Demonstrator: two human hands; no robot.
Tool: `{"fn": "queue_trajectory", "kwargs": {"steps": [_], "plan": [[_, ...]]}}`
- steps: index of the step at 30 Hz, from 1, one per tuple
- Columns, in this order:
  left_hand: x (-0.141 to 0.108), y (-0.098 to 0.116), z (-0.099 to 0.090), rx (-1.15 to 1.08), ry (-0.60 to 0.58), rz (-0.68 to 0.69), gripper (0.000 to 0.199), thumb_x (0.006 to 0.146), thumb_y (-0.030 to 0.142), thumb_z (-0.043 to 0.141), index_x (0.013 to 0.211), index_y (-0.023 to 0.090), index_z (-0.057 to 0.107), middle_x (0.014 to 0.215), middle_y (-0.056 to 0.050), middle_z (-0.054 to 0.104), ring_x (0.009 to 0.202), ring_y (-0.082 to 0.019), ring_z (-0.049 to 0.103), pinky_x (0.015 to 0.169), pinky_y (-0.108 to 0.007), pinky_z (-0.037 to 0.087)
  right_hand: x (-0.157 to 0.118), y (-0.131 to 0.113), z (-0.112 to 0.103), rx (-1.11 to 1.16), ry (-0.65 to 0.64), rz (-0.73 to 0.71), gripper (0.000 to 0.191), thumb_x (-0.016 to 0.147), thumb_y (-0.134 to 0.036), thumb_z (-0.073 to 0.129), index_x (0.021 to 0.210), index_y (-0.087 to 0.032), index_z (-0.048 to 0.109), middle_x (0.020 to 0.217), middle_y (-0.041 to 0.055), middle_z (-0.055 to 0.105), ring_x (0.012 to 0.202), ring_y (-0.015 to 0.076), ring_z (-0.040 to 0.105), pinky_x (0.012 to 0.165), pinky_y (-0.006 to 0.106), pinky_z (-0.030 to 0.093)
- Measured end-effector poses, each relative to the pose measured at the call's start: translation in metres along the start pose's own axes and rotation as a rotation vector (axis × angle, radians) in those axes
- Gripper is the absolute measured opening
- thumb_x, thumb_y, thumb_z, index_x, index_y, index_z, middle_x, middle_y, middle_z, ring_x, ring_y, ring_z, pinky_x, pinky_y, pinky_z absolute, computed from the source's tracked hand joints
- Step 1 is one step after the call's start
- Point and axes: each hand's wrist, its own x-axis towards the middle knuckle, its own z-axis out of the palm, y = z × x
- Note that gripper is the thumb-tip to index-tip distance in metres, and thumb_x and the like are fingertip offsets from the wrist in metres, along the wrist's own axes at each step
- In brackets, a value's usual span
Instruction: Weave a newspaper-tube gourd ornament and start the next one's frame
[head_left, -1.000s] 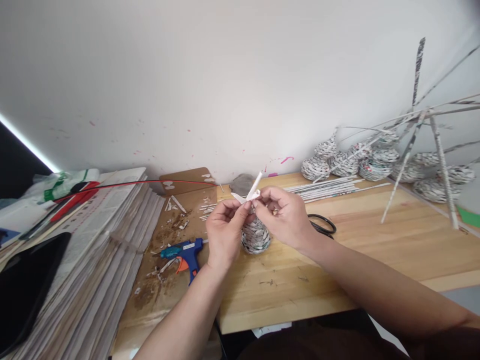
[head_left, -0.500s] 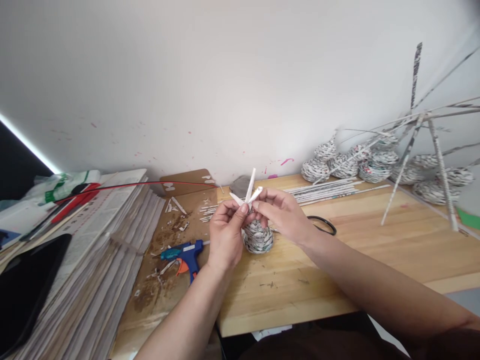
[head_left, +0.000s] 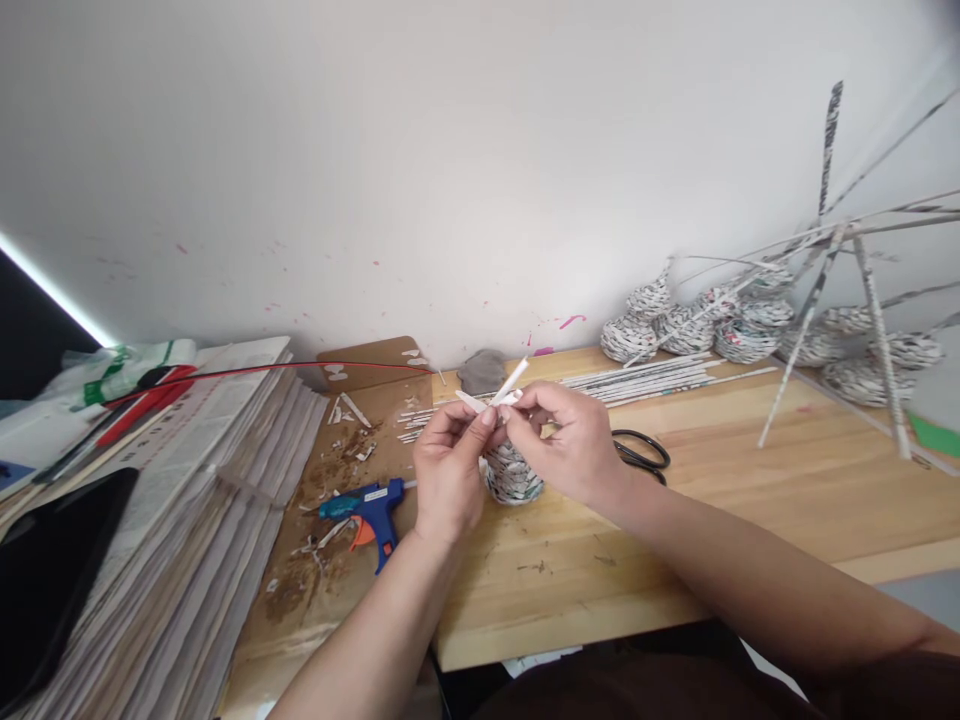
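Observation:
A small woven paper piece [head_left: 513, 474], round and made of twisted newspaper, sits below my fingers on the wooden table. White rolled paper strips [head_left: 513, 379] stick up from its top. My left hand [head_left: 454, 462] pinches these strips at their base between thumb and fingers. From the other side, my right hand [head_left: 564, 437] is closed on the end of one strip, thumb against forefinger. The fingers partly hide the neck of the woven piece.
To the left lie a blue glue gun [head_left: 379, 505] on stained cardboard [head_left: 300, 590] and a stack of newspaper [head_left: 187, 550]. Behind are paper sticks [head_left: 637, 380] and a grey lump [head_left: 482, 371]. Black-handled scissors [head_left: 643, 452] lie right; woven pieces [head_left: 628, 338] line the wall.
The upright strip now leans to the right, and the strip in my right hand has been bent lower. My right hand has turned slightly; my left hand keeps its pinch.

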Motion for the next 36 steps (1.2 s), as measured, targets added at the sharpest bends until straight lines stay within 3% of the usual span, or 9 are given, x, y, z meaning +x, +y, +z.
{"fn": "queue_trajectory", "kwargs": {"steps": [3,7,14,22,31,36], "plan": [[0.001,0.001,0.001,-0.086,-0.002,-0.092,0.029,0.060,0.026,0.091,0.076,0.015,0.069,0.078,0.001,0.070,0.072,-0.007,0.066,0.070,-0.017,0.057,-0.001,0.003,0.005,0.195,-0.051,0.150,0.013,0.088,-0.027,0.065,0.079,-0.019,0.062,0.075,0.0003,0.068,0.060,0.0109,0.062,0.054,0.021,0.046],[0.003,0.002,0.001,-0.146,-0.048,-0.161,0.028,0.063,0.024,0.090,0.080,0.015,0.070,0.083,0.001,0.070,0.074,-0.005,0.066,0.073,-0.014,0.057,0.000,0.006,0.006,0.357,-0.077,0.216,0.012,0.088,-0.029,0.067,0.081,-0.019,0.063,0.079,0.0003,0.067,0.067,0.0119,0.062,0.060,0.023,0.049],[0.007,0.006,-0.004,-0.077,-0.115,-0.202,0.031,0.062,0.027,0.091,0.082,0.016,0.070,0.084,0.001,0.069,0.073,-0.007,0.067,0.074,-0.017,0.059,0.011,0.004,0.001,0.603,-0.142,0.385,0.029,0.077,-0.042,0.078,0.077,-0.018,0.063,0.072,-0.0019,0.061,0.061,0.0096,0.053,0.053,0.022,0.044],[0.012,0.008,-0.007,-0.026,-0.205,-0.227,0.030,0.061,0.027,0.091,0.079,0.015,0.069,0.075,0.001,0.068,0.063,-0.006,0.066,0.063,-0.015,0.059,0.014,0.014,0.001,0.741,-0.246,0.425,0.031,0.074,-0.042,0.081,0.086,-0.020,0.064,0.068,-0.0051,0.057,0.049,0.0055,0.044,0.042,0.019,0.037],[0.009,0.008,-0.006,-0.023,-0.164,-0.218,0.034,0.058,0.025,0.093,0.074,0.015,0.065,0.071,0.003,0.066,0.061,-0.007,0.065,0.058,-0.016,0.060,0.016,0.021,0.002,0.868,-0.294,0.428,0.029,0.073,-0.036,0.083,0.082,-0.020,0.061,0.067,-0.0059,0.058,0.049,0.0043,0.045,0.038,0.014,0.033],[0.006,0.008,-0.003,-0.018,-0.175,-0.236,0.032,0.060,0.024,0.092,0.074,0.015,0.065,0.068,0.002,0.067,0.059,-0.007,0.065,0.059,-0.018,0.061,0.019,0.024,0.000,0.894,-0.312,0.492,0.037,0.065,-0.035,0.089,0.085,-0.020,0.060,0.067,-0.0075,0.060,0.041,0.0021,0.043,0.033,0.013,0.033]]}}
